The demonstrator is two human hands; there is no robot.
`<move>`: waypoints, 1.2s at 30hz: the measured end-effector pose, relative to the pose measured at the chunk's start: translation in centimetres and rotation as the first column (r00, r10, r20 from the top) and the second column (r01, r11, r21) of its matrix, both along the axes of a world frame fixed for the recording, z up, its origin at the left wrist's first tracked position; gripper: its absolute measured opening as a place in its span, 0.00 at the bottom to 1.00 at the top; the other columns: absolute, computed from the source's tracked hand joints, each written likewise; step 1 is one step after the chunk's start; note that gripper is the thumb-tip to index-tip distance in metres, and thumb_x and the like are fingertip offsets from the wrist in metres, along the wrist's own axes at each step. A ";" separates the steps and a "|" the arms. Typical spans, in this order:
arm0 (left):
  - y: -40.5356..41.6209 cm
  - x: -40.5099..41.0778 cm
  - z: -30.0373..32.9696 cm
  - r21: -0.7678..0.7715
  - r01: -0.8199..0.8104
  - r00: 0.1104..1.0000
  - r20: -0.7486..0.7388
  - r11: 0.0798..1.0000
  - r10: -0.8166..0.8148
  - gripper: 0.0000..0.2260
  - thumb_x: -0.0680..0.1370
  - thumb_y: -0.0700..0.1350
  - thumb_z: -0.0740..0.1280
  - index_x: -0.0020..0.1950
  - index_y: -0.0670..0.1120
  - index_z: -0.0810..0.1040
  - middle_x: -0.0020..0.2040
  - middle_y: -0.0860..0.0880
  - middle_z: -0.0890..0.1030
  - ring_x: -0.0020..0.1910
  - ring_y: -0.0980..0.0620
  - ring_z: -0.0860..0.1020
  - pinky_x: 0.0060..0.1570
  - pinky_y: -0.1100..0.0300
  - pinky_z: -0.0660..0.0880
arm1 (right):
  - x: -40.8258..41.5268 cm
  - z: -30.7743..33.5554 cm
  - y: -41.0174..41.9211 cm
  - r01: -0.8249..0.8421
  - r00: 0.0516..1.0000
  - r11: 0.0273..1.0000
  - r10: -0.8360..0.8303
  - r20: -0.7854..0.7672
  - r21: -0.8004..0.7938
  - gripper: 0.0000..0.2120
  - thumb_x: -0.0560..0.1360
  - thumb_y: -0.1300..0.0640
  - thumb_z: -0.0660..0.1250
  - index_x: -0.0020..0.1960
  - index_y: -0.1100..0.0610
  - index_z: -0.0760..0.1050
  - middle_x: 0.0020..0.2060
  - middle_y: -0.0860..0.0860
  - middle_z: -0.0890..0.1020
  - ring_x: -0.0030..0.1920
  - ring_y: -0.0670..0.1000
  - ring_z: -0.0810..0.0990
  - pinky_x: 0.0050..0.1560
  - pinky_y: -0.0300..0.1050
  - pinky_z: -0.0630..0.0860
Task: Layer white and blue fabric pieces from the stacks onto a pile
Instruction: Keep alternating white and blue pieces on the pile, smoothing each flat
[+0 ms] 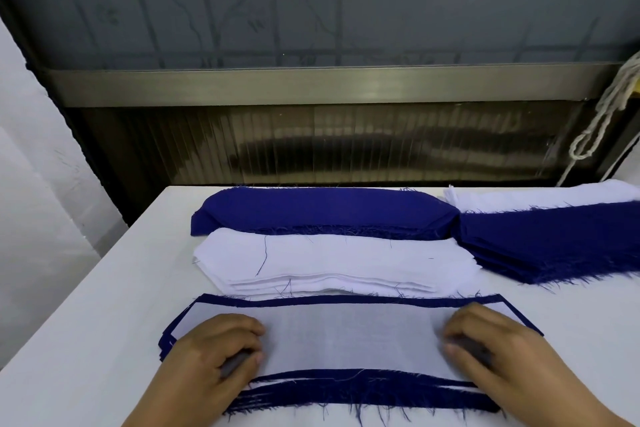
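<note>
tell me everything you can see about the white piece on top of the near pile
The white piece is thin, slightly sheer woven cloth, long with angled corners. It lies flat on the pile of blue pieces, whose frayed edges show around it. The left hand and right hand rest on its ends.

1 head-worn camera looks forward and down from above the near edge of the table [86, 340], close over it. It faces the far window [311, 10].
</note>
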State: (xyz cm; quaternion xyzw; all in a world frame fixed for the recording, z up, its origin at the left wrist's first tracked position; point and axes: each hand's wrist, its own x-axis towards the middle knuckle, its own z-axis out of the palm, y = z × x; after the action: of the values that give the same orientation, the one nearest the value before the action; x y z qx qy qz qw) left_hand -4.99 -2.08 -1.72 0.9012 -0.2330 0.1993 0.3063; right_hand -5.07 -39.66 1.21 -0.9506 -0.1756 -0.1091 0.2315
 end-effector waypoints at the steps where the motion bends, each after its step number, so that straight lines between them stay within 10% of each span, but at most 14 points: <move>1: 0.0 0.2 0.0 0.008 -0.009 1.000 -0.005 1.000 0.009 0.13 0.74 0.59 0.66 0.39 0.52 0.83 0.49 0.63 0.81 0.49 0.65 0.79 0.48 0.73 0.73 | 0.2 0.1 -0.1 0.003 0.999 0.999 -0.005 -0.050 -0.032 0.05 0.73 0.51 0.71 0.41 0.42 0.76 0.42 0.36 0.76 0.40 0.38 0.76 0.38 0.31 0.71; 12: 0.3 3.8 2.2 0.389 -0.226 0.949 -0.120 0.893 0.292 0.10 0.73 0.53 0.68 0.33 0.53 0.73 0.35 0.60 0.74 0.36 0.62 0.72 0.33 0.68 0.67 | 2.9 2.3 -0.7 0.227 0.947 0.876 -0.300 -0.112 -0.425 0.07 0.75 0.50 0.58 0.38 0.45 0.66 0.35 0.43 0.73 0.33 0.44 0.71 0.32 0.36 0.66; 22: -4.0 10.3 1.4 0.294 -0.079 0.964 -0.222 0.953 0.149 0.21 0.76 0.50 0.69 0.69 0.54 0.74 0.70 0.60 0.69 0.69 0.61 0.66 0.63 0.74 0.56 | 9.9 -0.2 3.0 -0.023 0.987 0.990 0.001 -0.158 -0.142 0.17 0.75 0.47 0.67 0.64 0.44 0.71 0.60 0.35 0.70 0.59 0.40 0.70 0.56 0.30 0.66; 36: -3.7 9.5 1.0 0.161 -0.182 0.977 -0.078 0.970 0.196 0.06 0.78 0.43 0.69 0.52 0.50 0.84 0.53 0.60 0.82 0.52 0.61 0.78 0.54 0.68 0.72 | 9.5 -2.0 2.0 0.037 0.998 0.983 -0.027 -0.058 0.182 0.06 0.78 0.58 0.67 0.48 0.49 0.81 0.48 0.35 0.80 0.51 0.38 0.78 0.52 0.35 0.75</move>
State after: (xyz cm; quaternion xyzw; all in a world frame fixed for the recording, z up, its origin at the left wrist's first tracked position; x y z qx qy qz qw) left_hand 4.48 -5.80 -0.76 0.9485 -0.1461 0.1666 0.2265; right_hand 4.45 -37.69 -0.78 -0.9308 -0.1428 -0.1020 0.3207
